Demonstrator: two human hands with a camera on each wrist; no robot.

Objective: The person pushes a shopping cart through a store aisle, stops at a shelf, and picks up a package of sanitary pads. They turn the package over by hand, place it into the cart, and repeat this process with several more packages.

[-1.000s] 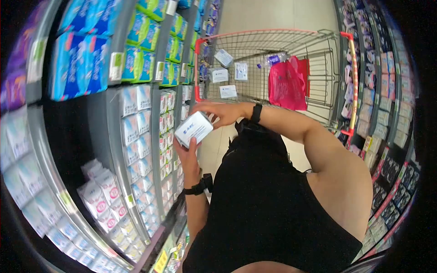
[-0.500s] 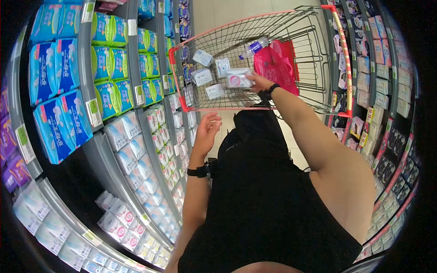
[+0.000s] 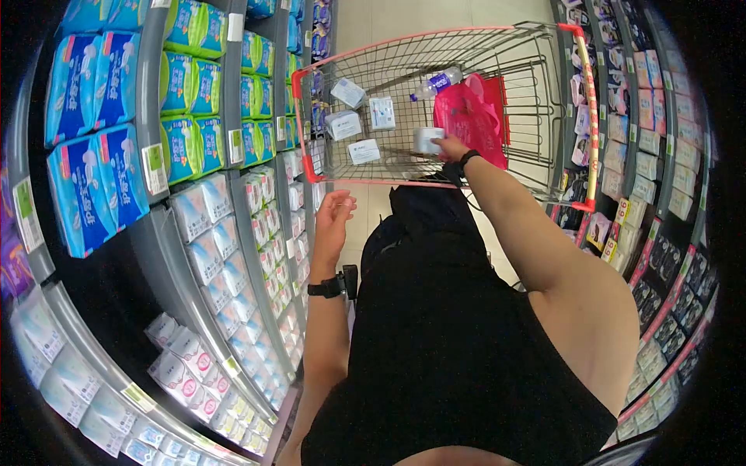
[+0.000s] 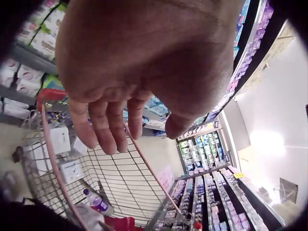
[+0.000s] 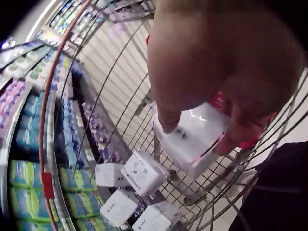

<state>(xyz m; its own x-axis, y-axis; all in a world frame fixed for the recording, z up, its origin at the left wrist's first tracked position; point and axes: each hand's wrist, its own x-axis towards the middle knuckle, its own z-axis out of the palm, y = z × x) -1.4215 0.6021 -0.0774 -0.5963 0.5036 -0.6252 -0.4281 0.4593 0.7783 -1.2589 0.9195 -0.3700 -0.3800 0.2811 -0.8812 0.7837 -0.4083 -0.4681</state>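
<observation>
Inside a red-trimmed wire shopping cart [image 3: 373,183] lies a pink plastic bag [image 3: 466,120]; outside its near side, the left grip [image 3: 332,225] is relaxed; within, the right grip [image 3: 453,149] pinches a white packet [image 3: 427,140] near four similar packets [image 3: 363,151].

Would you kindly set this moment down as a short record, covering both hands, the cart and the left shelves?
Right hand: holds a white pack over the cart; whether the pack touches anything is unclear
Left hand: empty, fingers loosely bent, near the cart
Cart contents: four other white packs, a purple-labelled bottle and a pink bag
Left shelves: blue packs and green-and-blue packs
</observation>
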